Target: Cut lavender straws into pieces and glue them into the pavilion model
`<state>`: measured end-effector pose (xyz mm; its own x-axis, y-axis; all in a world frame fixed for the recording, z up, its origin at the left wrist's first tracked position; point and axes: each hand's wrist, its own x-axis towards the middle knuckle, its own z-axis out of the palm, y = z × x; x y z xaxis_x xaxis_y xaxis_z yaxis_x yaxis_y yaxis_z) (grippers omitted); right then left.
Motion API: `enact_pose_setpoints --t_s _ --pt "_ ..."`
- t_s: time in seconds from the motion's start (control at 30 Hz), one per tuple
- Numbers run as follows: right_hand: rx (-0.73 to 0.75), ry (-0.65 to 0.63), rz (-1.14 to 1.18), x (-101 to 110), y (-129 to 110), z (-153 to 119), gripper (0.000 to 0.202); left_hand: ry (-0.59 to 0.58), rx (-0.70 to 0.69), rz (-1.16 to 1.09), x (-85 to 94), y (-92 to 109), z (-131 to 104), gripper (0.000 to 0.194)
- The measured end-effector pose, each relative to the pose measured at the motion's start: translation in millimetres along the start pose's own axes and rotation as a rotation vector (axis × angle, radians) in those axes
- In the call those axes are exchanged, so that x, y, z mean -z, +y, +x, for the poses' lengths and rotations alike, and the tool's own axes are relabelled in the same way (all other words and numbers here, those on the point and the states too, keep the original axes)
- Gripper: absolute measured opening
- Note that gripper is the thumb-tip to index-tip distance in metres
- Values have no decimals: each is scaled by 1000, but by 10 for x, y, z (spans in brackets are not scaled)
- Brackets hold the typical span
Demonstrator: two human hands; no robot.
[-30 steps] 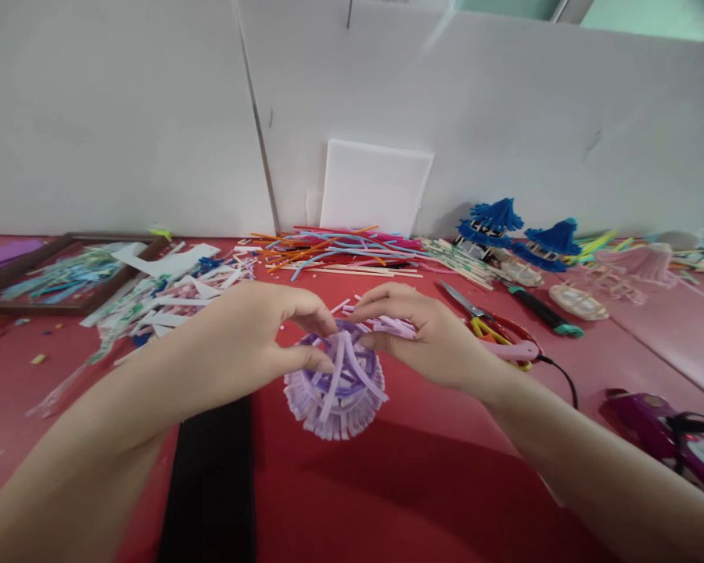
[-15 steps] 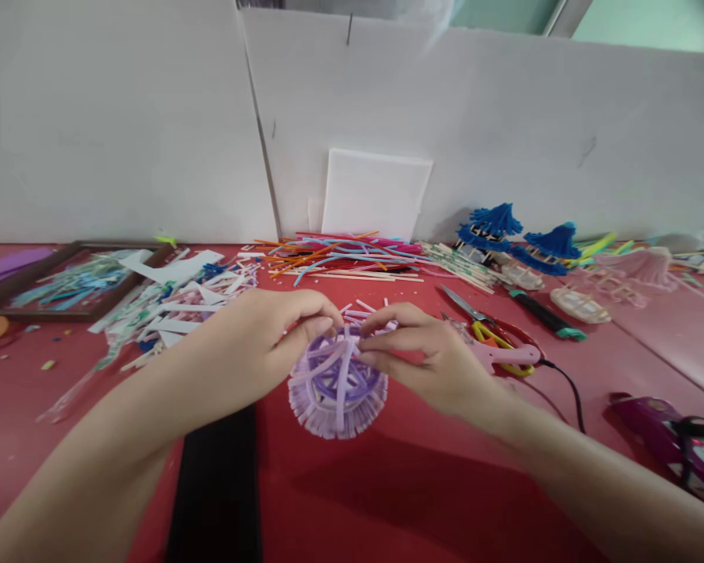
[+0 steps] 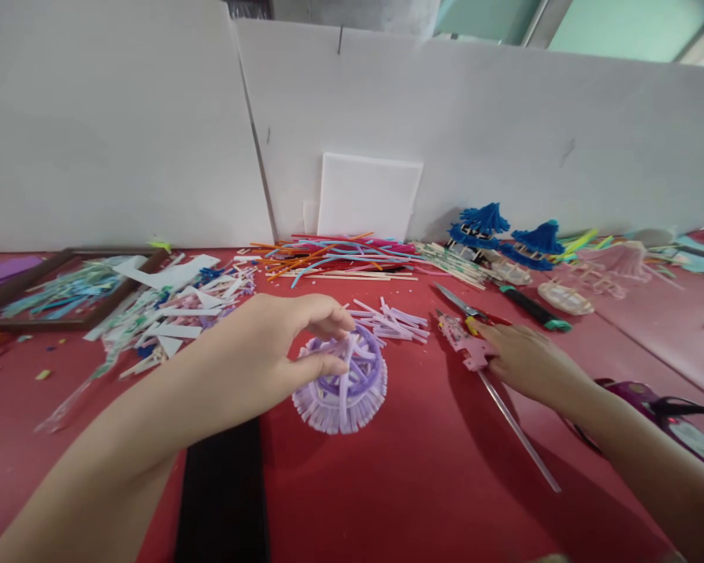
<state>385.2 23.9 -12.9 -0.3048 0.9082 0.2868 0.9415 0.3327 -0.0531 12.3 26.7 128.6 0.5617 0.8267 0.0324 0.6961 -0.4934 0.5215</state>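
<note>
A small round model made of purple strips, with a fringe of short pale lilac strips around its rim, stands on the red table. My left hand is at its upper left, thumb and fingertips closed around the upper end of a pale lilac strip that arches over the model. To the right, my right hand is closed on the handle of a pink hot glue gun. A clear glue stick sticks out of the gun's back. The handle is mostly hidden by my hand.
Cut lilac strips lie behind the model. Scissors and a green-black cutter lie beyond my right hand. Coloured strips, paper scraps, blue-roofed models, a brown frame and a purple device surround the work.
My right hand has left the model, moved right and taken hold of the glue gun. My left hand stays at the model. The lilac strips behind are now uncovered.
</note>
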Motion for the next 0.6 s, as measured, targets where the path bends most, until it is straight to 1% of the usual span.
enact_pose_setpoints --t_s 0.1,0.2,0.27,0.3,0.37,0.4,0.43,0.5,0.6 --pt "7 60 29 66 -2 62 31 6 -3 -2 -41 -3 -4 24" --pt "-22 177 45 215 -54 157 30 14 -11 16 -78 1 13 26" --pt "-25 281 103 313 -179 225 34 28 -22 34 -97 5 32 25" --pt "-5 360 194 354 -274 257 34 32 -28 45 -105 5 40 24" --pt "26 502 393 410 -513 315 26 35 -44 65 -115 0 51 22" --pt "59 488 477 427 -644 337 23 30 -44 73 -119 -5 51 21" --pt "39 481 528 437 -771 354 21 24 -43 79 -120 -10 48 21" --pt "62 460 603 439 -987 369 18 20 -41 77 -118 -18 34 22" --pt "100 464 641 402 -1152 338 18 20 -23 82 -104 -11 7 24"
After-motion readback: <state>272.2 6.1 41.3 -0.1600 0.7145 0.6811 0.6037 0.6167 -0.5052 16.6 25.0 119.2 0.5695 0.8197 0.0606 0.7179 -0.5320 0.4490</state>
